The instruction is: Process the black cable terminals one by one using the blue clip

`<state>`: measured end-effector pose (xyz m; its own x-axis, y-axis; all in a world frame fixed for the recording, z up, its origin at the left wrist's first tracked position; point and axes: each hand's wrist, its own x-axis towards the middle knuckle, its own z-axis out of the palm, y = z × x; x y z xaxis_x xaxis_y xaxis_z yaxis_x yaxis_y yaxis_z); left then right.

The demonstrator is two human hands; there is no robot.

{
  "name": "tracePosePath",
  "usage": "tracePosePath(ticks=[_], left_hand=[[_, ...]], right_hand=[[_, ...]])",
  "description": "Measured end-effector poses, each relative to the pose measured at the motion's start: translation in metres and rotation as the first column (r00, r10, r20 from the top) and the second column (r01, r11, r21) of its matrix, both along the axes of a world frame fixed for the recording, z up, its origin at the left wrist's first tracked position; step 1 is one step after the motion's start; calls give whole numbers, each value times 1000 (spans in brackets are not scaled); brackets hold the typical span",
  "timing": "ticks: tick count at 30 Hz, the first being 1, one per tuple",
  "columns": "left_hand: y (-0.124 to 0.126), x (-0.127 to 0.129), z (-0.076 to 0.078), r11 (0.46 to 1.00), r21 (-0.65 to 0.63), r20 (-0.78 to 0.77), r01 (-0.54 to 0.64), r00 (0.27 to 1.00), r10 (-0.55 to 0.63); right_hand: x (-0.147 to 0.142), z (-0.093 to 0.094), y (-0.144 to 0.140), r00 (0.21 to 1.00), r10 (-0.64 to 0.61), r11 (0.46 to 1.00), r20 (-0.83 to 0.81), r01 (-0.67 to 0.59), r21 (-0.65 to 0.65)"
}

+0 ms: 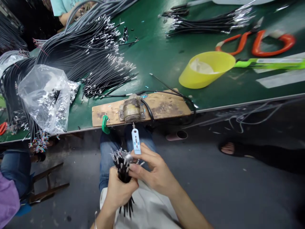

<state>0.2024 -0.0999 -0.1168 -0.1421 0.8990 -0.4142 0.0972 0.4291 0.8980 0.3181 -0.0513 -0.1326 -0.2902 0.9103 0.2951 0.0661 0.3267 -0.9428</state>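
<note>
My left hand (121,189) is wrapped around a bundle of short black cables (124,173), held upright above my lap with silvery frayed ends on top. At those ends, my right hand (152,170) has its thumb and forefinger closed on a shiny silver cable end; its exact form is blurred. Just beyond my right fingertips, a light-blue plastic blade-like piece (136,141) sits on the shaft of a small motor (132,109). That motor is mounted on a wooden board (164,106) at the table's edge.
Long cables (78,54) and a clear plastic bag (45,98) lie left on the green table (147,47). To the right are a yellow cup (207,70), orange-handled scissors (273,44) and another cable bundle (207,25). A green clip (105,124) grips the board. Another person's arm (69,16) is far left.
</note>
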Motion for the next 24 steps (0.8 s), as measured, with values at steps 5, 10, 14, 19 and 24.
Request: tracePosePath(ticks=[5, 10, 14, 19, 24], left_hand=[[-2, 0, -4, 1000, -4, -32, -25, 999, 24], [-6, -4, -8, 981, 53, -77, -188, 978, 192], [-7, -2, -9, 970, 92, -72, -224, 970, 230], [-2, 0, -8, 977, 115, 38, -180, 983, 177], [3, -3, -3, 989, 96, 43, -109, 994, 105]], right_hand=[[4, -2, 1, 998, 37, 999, -60, -36, 7], [0, 0, -4, 991, -107, 991, -80, 113, 71], [-11, 2, -12, 938, -328, 932, -113, 341, 120], [-13, -10, -15, 943, -137, 984, -303, 94, -152], [-7, -20, -12, 898, -64, 922, -436, -115, -371]])
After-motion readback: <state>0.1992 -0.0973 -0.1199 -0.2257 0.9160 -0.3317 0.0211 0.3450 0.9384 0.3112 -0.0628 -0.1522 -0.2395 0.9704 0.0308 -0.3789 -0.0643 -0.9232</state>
